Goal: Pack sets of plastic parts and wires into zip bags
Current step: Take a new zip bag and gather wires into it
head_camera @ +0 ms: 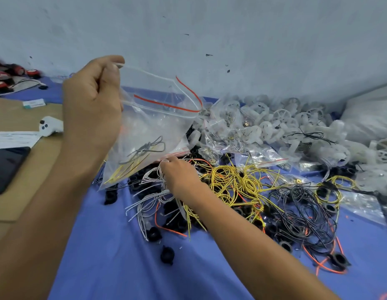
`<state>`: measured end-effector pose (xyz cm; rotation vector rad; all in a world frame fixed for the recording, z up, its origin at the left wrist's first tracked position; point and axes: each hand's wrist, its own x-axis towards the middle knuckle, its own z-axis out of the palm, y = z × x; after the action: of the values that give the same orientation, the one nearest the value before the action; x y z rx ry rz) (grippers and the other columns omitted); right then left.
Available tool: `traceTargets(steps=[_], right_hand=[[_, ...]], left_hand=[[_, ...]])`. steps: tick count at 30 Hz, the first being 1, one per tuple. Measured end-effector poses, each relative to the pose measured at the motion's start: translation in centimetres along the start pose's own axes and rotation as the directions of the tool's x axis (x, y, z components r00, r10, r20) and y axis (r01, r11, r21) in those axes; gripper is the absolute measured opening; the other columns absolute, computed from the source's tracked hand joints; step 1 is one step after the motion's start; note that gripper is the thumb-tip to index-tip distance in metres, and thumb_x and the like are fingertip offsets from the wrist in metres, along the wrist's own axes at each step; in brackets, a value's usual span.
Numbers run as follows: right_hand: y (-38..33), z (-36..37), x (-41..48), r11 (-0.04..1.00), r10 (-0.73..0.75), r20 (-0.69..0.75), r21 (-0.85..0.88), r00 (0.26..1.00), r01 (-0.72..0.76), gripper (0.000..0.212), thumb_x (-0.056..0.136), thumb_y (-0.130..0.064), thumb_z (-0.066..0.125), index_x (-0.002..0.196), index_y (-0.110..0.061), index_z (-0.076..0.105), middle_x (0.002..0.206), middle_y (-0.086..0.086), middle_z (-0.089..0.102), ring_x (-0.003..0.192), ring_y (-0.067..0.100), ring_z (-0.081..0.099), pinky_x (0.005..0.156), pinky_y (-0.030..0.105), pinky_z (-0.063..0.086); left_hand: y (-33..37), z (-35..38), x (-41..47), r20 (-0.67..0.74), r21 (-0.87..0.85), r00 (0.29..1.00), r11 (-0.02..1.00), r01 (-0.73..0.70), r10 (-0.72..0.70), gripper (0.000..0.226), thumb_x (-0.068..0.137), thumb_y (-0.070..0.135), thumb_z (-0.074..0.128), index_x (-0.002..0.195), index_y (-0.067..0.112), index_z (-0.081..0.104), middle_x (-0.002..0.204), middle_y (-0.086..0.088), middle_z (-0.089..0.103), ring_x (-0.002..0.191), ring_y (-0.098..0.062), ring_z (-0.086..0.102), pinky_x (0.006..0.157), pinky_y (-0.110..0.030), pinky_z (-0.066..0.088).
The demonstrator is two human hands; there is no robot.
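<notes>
Left hand, on the nearest arm, gripped one zip bag by its open rim, raised above the blue cloth — black and yellow wires lay inside. Right hand pinched the white wires below. Step: wire collection. Next move likely required one strand freed from the tangle and fed into the mouth — the strands lay too tangled to count.

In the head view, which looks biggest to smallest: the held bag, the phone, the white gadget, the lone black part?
1. zip bag.
2. phone, partly cut off by the frame.
3. white gadget and lone black part look alike; the part lies nearer, so unranked.
</notes>
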<state>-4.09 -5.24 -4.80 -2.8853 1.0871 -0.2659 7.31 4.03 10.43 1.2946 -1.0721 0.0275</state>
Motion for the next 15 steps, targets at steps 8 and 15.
traceTargets(steps=[8, 15], right_hand=[[4.6, -5.6, -1.2, 0.655, 0.44, -0.244, 0.745, 0.864, -0.124, 0.035, 0.089, -0.003, 0.054, 0.117, -0.021, 0.063, 0.111, -0.003, 0.069, 0.093, 0.011, 0.064, 0.076, 0.026, 0.051], [9.7, -9.2, -8.5, -0.457, 0.507, 0.034, 0.858, 0.861, 0.236, 0.032, 0.09, 0.007, 0.057, 0.108, -0.016, 0.071, 0.115, 0.013, 0.069, 0.086, 0.016, 0.068, 0.074, 0.027, 0.056]], left_hand=[[-0.1, 0.4, -0.9, 0.037, 0.017, 0.999, 1.0, 0.019, -0.019, 0.025, 0.098, 0.043, 0.044, 0.107, 0.036, 0.067, 0.055, 0.01, 0.051, 0.053, -0.015, 0.045, 0.054, -0.041, 0.046], [-1.6, 2.3, -4.1, 0.126, 0.053, 0.99, 0.997, 0.059, -0.065, 0.024, 0.103, 0.036, 0.044, 0.114, 0.035, 0.064, 0.053, 0.008, 0.05, 0.049, -0.004, 0.043, 0.052, -0.032, 0.042]])
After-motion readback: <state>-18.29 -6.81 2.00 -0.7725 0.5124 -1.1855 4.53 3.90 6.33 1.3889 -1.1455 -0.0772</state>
